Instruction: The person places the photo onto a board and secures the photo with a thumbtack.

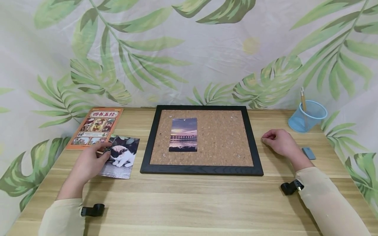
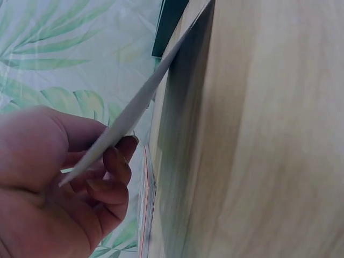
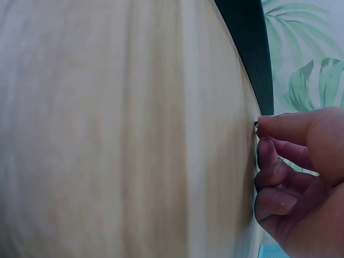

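Observation:
My left hand (image 1: 90,162) holds a photo of a black-and-white cat (image 1: 124,160) by its left edge, thumb on the picture side. The left wrist view shows the photo (image 2: 134,105) edge-on, tilted up off the tabletop, fingers curled behind it. Right of the corkboard, my right hand (image 1: 279,141) is low over the table. Its thumb and forefinger pinch a tiny shiny pin (image 3: 256,127), mostly hidden by the fingertips; the other fingers are curled. A sunset pier photo (image 1: 183,137) is fixed to the left half of the corkboard (image 1: 221,141) by a clear pin (image 1: 184,120) at its top.
A black frame (image 1: 203,169) surrounds the corkboard, with clear pins near its corners. An orange-bordered booklet (image 1: 97,126) lies at the back left. At the back right stands a blue mesh cup (image 1: 298,122) with a pencil (image 1: 303,100). A grey-blue block (image 1: 308,153) lies beside my right wrist.

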Available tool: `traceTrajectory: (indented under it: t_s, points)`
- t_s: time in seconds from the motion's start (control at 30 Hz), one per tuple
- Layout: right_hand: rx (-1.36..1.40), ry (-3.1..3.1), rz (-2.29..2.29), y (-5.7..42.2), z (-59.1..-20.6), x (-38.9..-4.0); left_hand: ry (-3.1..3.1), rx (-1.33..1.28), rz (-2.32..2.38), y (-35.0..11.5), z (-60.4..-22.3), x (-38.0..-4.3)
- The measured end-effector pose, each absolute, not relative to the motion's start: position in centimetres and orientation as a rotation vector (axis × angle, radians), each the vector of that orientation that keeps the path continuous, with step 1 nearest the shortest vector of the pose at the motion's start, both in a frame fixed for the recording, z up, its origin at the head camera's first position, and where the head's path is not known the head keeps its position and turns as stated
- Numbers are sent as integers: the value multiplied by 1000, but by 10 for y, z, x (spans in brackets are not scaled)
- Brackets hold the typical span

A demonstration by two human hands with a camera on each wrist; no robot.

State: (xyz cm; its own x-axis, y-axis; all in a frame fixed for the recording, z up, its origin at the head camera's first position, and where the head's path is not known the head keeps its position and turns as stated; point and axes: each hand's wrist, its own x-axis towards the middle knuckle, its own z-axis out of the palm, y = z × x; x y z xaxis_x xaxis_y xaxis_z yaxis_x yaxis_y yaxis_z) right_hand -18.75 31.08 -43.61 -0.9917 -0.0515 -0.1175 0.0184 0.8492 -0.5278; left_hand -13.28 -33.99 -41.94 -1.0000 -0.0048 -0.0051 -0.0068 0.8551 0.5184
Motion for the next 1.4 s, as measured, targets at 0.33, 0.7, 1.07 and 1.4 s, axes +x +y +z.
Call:
traceTrajectory:
  t_s: [0.33,0.7,1.07,1.4]
  points:
    - [-46,2889,-842,309,-437,-191,3036,-16,966,-340,-417,-128]
    - [-68,2888,-843,308,-438,-191,3076,-20,1131,-317,-394,-129]
    - [-102,2918,-854,304,-432,-187,2914,219,1320,-268,-389,-144]
    - [-107,2934,-907,297,-422,-179,2718,428,1371,-209,-397,-167]
